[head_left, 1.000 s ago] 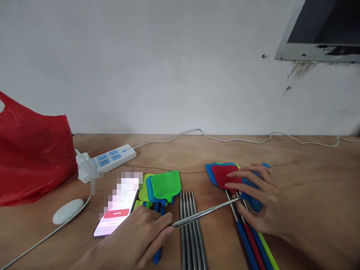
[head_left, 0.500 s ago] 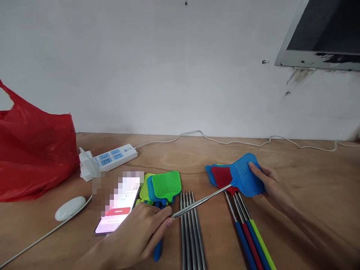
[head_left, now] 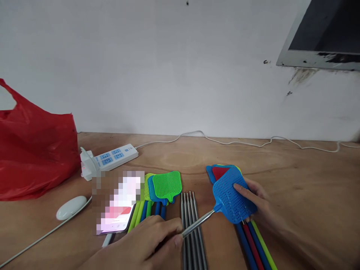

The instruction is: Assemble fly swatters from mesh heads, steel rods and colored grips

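My right hand (head_left: 257, 204) grips the blue mesh head (head_left: 232, 197) of a fly swatter, which sits on the end of a telescopic metal rod (head_left: 198, 224). My left hand (head_left: 146, 247) is closed round the other end of that rod. Under the blue head lies a stack of finished swatters (head_left: 222, 170) with red, blue and green handles (head_left: 254, 243). A row of several bare metal rods (head_left: 191, 228) lies between my hands. Left of them is a pile of green and blue swatter heads (head_left: 165, 185) with coloured grips.
A phone (head_left: 116, 210) with a lit screen lies beside my left hand. Farther left are a white oval device (head_left: 71, 207) on a cable, a white power strip (head_left: 108, 157) and a red plastic bag (head_left: 33, 150). A white cable (head_left: 239, 141) runs along the wall.
The rod has shortened: my right hand has pushed the blue head down and toward my left hand. Both hands have shifted nearer to me.
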Available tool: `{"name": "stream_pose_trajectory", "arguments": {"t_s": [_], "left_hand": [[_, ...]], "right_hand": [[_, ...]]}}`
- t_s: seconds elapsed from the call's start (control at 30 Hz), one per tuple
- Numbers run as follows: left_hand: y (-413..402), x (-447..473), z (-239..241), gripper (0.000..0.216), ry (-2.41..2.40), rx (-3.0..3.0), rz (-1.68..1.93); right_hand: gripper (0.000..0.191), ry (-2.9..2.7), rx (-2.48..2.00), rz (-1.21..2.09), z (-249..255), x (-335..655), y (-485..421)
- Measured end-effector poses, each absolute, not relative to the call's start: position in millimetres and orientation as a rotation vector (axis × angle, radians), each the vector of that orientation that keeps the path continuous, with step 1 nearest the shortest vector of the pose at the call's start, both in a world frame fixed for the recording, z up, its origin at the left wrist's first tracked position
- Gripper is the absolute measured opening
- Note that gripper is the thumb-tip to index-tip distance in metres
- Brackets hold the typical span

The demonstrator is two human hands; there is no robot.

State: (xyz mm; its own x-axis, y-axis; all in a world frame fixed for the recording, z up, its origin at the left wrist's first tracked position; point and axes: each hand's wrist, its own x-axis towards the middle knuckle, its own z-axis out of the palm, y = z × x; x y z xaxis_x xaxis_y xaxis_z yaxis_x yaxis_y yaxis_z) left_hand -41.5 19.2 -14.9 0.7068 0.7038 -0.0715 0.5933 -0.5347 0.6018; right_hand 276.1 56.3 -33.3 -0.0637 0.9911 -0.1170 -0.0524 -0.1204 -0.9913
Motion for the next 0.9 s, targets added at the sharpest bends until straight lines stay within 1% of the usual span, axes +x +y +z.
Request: {"name": "stream_pose_trajectory", "arguments": {"t_s": [0.07,0.27,0.37,0.5,0.7,0.9], "left_hand": [[20,-40,-10,0.036,0.989,2.188,0.182],[20,-26,1,0.044,0.967,2.054,0.090],[21,-19,1,0.043,0.935,2.038,0.126],[24,-11,-3,0.045,0.955,2.052,0.233],[20,-8,-9,0.041,1.022,2.102,0.232],[19,-5,-4,0.040,0.970,2.119,0.265]], "right_hand": [[0.047,-1.206,-1.224,1.427,-33,276,55],[0.050,-1.282,-1.164,1.605,-31,269,51],[0.051,-1.322,-1.132,1.659,-30,261,50],[0.053,-1.336,-1.108,1.646,-29,250,49],[0.040,-1.397,-1.091,1.690,-34,248,45],[0.038,-1.442,-1.062,1.651,-33,254,45]]}}
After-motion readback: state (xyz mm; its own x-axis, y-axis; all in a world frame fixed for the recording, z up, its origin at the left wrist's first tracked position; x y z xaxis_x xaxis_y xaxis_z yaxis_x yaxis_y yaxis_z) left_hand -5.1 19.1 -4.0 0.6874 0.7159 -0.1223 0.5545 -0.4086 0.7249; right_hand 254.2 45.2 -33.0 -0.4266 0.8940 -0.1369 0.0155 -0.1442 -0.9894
